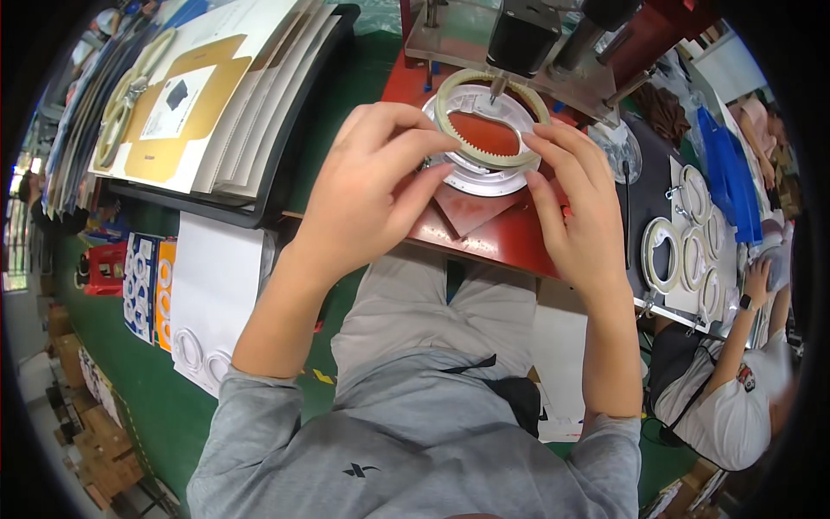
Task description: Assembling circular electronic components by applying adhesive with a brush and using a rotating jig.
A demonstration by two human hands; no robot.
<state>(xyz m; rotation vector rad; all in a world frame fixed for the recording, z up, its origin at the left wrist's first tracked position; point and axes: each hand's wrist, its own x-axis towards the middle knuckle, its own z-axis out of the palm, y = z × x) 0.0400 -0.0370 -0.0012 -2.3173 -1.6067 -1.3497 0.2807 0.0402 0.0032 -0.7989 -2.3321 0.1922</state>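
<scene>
A cream ring with inner teeth (491,159) is tilted over a white round part (475,184) on the red machine base (519,246). My left hand (372,177) pinches the ring's left edge between bent fingers and thumb. At the ring's right edge, the fingertips of my right hand (581,195) are closed on the rim, with the thumb lower down beside the white part. Just above, a black block (525,36) with a metal tip reaches down close to the ring's opening. My fingers partly hide both sides of the ring and of the white part.
At left a black tray (238,208) bears stacked card sheets (251,112). Several cream-and-white rings (694,259) lie on a board at right, near a blue bin (731,173). A person (726,389) works at far right. A clear plate (462,43) overhangs the red base.
</scene>
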